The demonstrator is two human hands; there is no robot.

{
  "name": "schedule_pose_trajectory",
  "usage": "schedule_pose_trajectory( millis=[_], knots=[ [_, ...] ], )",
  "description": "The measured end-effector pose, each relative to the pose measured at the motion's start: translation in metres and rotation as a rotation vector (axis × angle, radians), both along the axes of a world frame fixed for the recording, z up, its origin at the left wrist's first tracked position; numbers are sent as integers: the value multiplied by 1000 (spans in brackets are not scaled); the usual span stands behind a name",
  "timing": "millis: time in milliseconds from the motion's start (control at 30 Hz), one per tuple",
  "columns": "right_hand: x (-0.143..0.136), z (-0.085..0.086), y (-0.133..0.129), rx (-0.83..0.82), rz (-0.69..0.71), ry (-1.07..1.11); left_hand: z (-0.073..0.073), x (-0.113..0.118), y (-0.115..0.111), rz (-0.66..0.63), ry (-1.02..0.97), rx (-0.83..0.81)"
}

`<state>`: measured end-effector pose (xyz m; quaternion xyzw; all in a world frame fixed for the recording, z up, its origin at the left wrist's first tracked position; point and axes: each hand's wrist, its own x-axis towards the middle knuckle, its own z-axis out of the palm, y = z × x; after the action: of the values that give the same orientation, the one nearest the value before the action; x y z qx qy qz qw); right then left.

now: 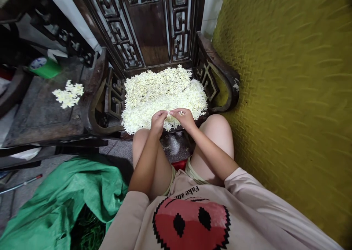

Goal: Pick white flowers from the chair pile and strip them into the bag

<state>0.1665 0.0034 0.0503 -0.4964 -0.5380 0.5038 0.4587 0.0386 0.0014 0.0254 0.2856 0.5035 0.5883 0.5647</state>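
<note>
A broad heap of small pale yellow-white flowers (162, 85) covers the seat of a dark carved wooden chair (148, 33). Above the heap's front edge, my left hand (158, 121) and my right hand (185, 119) meet at the fingertips. Both are closed in a pinch on a small white flower (168, 113) between them; its finer parts are too small to make out. Another flower shows among the curled fingers of my right hand.
On a dark wooden side table (41, 107) at left lie a small flower cluster (68, 94) and a green tape roll (45, 66). A green sack (82, 176) with green plant matter stands lower left. A yellow textured panel (283, 96) borders the right; chair arms (233, 85) flank the seat.
</note>
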Motion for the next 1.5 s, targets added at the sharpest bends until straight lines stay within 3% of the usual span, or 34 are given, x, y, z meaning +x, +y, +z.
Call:
schedule_pose_trajectory(
  millis=[433, 767, 1000, 1333, 1500],
  knots=[
    [0, -4, 2, -27, 15, 40, 4, 2, -5, -83, -91, 7],
    [5, -1, -2, 52, -19, -98, 12, -4, -8, -106, 50, 21],
    [5, -3, -5, 78, -18, -139, 7, -3, -10, -87, 39, 30],
    [9, 0, -9, 35, 51, -40, 7, -5, -17, -176, -13, -22],
    [7, -5, -12, 36, 30, -98, 6, -1, -23, -84, 128, 41]
  ],
)
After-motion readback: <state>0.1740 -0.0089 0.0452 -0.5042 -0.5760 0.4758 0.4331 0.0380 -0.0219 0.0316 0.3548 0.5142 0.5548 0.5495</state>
